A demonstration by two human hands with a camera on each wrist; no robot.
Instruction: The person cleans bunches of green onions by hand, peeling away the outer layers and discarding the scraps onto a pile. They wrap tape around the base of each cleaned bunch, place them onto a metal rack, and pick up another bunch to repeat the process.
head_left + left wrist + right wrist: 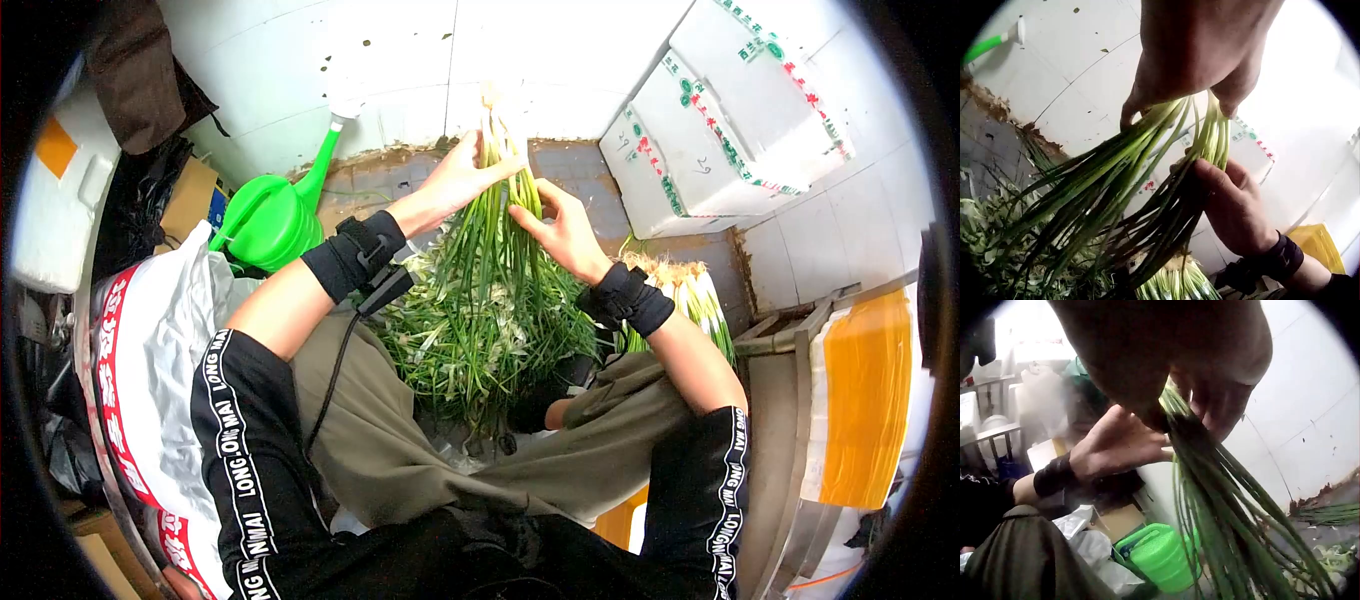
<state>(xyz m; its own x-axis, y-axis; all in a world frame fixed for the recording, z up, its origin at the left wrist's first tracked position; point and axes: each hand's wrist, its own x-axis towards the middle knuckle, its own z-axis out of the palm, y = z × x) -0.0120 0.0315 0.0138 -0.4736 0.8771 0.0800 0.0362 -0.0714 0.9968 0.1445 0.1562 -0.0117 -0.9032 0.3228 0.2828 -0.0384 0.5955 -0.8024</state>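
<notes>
A bunch of spring onions (497, 225) hangs leaves down in front of me, its pale ends at the top. My left hand (452, 186) grips it near those ends, thumb across the stalks. Lower on the other side, my right hand (566, 234) pinches some stalks between thumb and fingers. In the left wrist view the bunch splits into two fans of leaves, with the right hand (1235, 206) on the nearer-right one. Below lies a heap of loose green leaves and peelings (470, 335). Neat spring onions (700, 290) with roots showing lie beyond my right wrist.
White foam boxes (690, 150) stand against the wall at the right. A green watering can (268, 222) sits on the left, behind a large white plastic bag (165, 370). My knees flank the heap. At far right is a box with yellow tape (865, 400).
</notes>
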